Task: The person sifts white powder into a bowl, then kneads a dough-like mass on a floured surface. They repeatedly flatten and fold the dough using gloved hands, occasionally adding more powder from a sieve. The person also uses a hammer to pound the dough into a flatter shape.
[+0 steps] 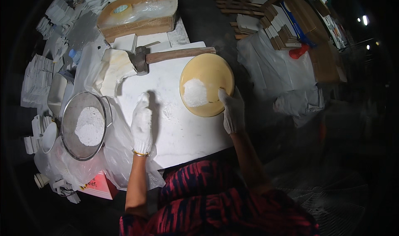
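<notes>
My right hand, in a white glove, grips the right rim of a yellow plate, thumb on top. A heap of white powder lies on the plate's left half. My left hand, also gloved, is held edge-on over the white slab with its fingers stretched forward and nothing visible in it. Faint white powder traces mark the slab between both hands. To the left, a round mesh sieve with a wire handle holds more white powder.
A hammer with a wooden handle lies behind the plate, beside a broken stone chunk. Farther back stands a cardboard box with tape and plastic. Clear plastic sheeting hangs at the slab's left edge. Stacked tiles stand at right.
</notes>
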`<action>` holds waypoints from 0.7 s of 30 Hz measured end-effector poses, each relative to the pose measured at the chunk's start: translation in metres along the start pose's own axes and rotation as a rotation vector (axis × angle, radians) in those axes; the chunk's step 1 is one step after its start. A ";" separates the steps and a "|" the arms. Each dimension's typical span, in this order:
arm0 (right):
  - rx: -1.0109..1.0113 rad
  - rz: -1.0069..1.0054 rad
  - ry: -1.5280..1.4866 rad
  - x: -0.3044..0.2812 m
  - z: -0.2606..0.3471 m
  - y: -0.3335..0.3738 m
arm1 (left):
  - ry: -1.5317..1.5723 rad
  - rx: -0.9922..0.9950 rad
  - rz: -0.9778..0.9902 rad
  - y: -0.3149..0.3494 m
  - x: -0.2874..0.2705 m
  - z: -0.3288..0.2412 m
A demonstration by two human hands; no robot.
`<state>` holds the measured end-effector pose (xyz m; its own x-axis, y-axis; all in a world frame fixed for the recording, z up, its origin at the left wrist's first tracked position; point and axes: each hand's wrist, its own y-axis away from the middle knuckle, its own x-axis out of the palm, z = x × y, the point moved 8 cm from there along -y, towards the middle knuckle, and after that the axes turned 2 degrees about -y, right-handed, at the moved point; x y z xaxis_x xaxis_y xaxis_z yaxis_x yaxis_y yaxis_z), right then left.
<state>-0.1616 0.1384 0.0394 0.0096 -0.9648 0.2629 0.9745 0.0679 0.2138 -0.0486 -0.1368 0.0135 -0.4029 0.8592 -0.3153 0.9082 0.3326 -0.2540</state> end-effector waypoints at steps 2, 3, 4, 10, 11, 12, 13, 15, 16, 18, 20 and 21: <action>-0.029 0.034 0.112 0.009 0.004 -0.002 | 0.103 -0.187 -0.243 0.014 -0.018 0.021; -0.041 0.061 0.172 0.014 0.004 -0.003 | -0.064 -0.151 -0.201 0.016 -0.013 0.015; -0.008 0.119 0.270 0.025 0.008 0.000 | -0.230 -0.118 -0.160 0.019 -0.002 0.007; -0.172 0.274 0.474 0.061 0.008 0.035 | -0.357 -0.111 -0.123 0.011 0.079 -0.026; -0.177 0.291 0.321 0.066 0.006 0.041 | -0.300 -0.141 -0.150 0.008 0.086 -0.028; -0.128 0.229 0.315 0.064 -0.001 0.039 | -0.309 -0.141 -0.124 0.004 0.090 -0.033; -0.055 0.229 0.249 0.062 -0.004 0.036 | -0.319 -0.123 -0.049 0.000 0.092 -0.038; 0.093 0.227 0.117 0.060 -0.004 0.033 | -0.340 -0.089 0.101 -0.006 0.094 -0.049; 0.094 0.156 0.026 0.060 0.000 0.036 | -0.296 0.033 0.088 -0.007 0.091 -0.058; 0.100 0.208 -0.035 0.056 -0.005 0.031 | -0.108 0.014 0.167 -0.014 0.084 -0.058; 0.086 0.186 -0.089 0.045 -0.010 0.023 | 0.030 -0.008 0.196 -0.033 0.064 -0.072; 0.077 0.153 -0.113 0.041 -0.014 0.021 | 0.031 -0.021 0.130 -0.041 0.049 -0.056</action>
<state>-0.1378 0.0966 0.0419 0.1265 -0.9076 0.4003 0.9437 0.2345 0.2334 -0.0993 -0.0864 0.0595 -0.2784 0.9069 -0.3162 0.9548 0.2256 -0.1938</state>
